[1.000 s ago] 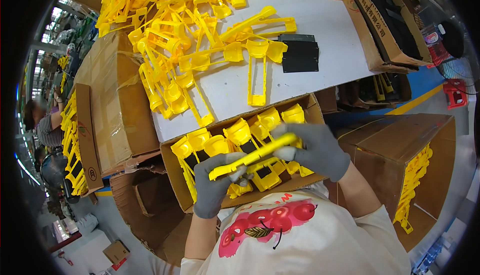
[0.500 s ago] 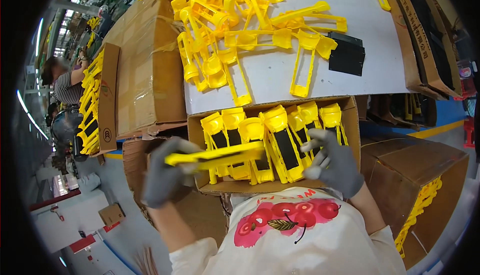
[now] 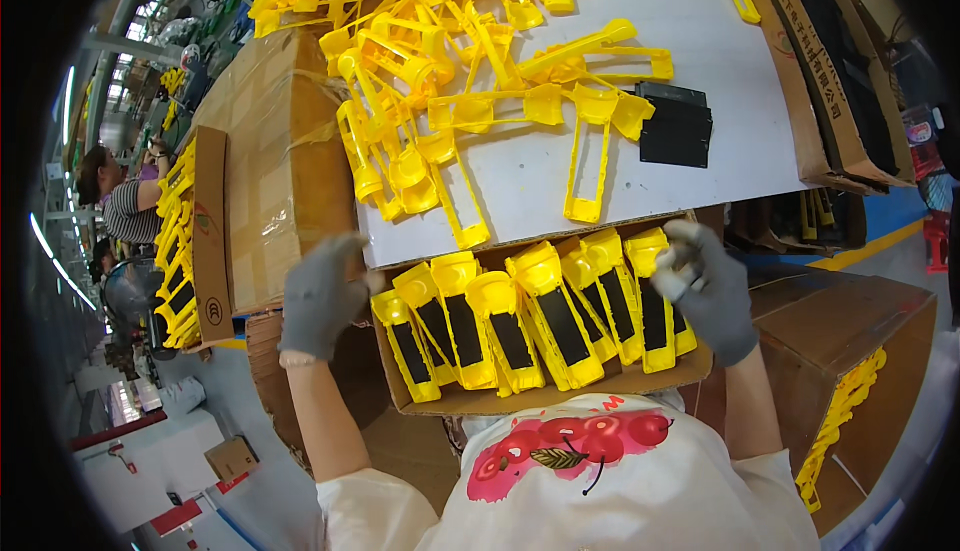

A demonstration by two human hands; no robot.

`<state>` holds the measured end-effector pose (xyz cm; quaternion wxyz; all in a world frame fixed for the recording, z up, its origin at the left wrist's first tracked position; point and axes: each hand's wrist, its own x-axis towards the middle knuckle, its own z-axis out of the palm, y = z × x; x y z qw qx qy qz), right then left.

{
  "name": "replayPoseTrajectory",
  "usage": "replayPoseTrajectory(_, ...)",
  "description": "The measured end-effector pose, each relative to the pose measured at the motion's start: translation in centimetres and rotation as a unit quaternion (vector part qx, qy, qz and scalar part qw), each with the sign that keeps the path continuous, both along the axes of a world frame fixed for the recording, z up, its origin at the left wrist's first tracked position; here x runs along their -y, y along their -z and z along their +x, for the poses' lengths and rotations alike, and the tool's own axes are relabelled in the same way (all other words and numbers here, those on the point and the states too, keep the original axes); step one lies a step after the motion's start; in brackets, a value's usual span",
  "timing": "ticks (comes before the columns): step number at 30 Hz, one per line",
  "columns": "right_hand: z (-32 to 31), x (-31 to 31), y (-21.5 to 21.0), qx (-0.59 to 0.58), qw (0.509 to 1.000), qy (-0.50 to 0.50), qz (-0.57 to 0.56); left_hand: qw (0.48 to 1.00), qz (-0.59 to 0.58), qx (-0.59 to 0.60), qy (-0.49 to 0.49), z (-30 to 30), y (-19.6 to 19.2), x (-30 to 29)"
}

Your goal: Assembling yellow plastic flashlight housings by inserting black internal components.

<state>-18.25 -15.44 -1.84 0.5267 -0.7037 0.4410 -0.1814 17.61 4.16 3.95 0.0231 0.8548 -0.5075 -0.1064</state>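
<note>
A row of yellow plastic frames (image 3: 548, 281) with black strips stands tilted in an open cardboard box (image 3: 430, 407) in front of me. My left hand (image 3: 325, 299), in a grey glove, hovers by the box's left rim. It is slightly blurred, its fingers are apart and nothing shows in them. At the left end of the row leans one frame (image 3: 412, 356), just right of that hand. My right hand (image 3: 712, 293), gloved too, is at the right end of the row. Its loosely bent fingers lie beside the top of the rightmost frames; whether they touch is hard to tell.
Beyond the box, a white table (image 3: 520, 179) carries a heap of yellow frames (image 3: 410, 61) and a stack of black sheets (image 3: 676, 126). A large carton (image 3: 275, 171) stands at left, others (image 3: 835, 326) at right. A person (image 3: 130, 191) is at far left.
The yellow frame that my left hand held now leans at the row's left end, and that hand is away from it. My right hand has moved up and right. The view has shifted slightly.
</note>
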Motion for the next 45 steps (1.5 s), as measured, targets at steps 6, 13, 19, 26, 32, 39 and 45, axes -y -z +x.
replayPoseTrajectory(6, 0.9, 6.1, 1.4, -0.034, 0.981, 0.041, -0.189, 0.977, -0.066, 0.146, 0.140, 1.3, 4.3, 13.4)
replayPoseTrajectory(13, 1.4, 10.4, 2.3, -0.148, 0.939, -0.012, -0.311, 0.950, -0.098, 0.249, 0.161, 5.4, 10.3, 14.2)
replayPoseTrajectory(19, 5.0, 11.5, 3.6, -0.200, 0.891, -0.111, -0.391, 0.975, -0.102, 0.117, 0.162, 4.0, 8.9, 16.7)
replayPoseTrajectory(26, 4.9, 12.0, 3.0, -0.238, 0.887, -0.162, -0.363, 0.990, -0.059, 0.045, 0.121, 3.2, 4.1, 16.0)
replayPoseTrajectory(32, 2.7, 9.3, -0.5, -0.007, 0.970, -0.028, -0.243, 0.947, -0.238, -0.205, -0.068, 1.2, -0.8, 9.7)
replayPoseTrajectory(39, 1.8, 2.5, -5.4, 0.126, 0.975, 0.033, 0.180, 0.781, -0.283, -0.530, -0.171, -6.8, 0.6, 4.4)
replayPoseTrajectory(45, 2.6, -1.1, -5.0, 0.127, 0.979, -0.072, 0.144, 0.681, -0.221, -0.667, -0.206, -13.7, 1.7, 4.2)
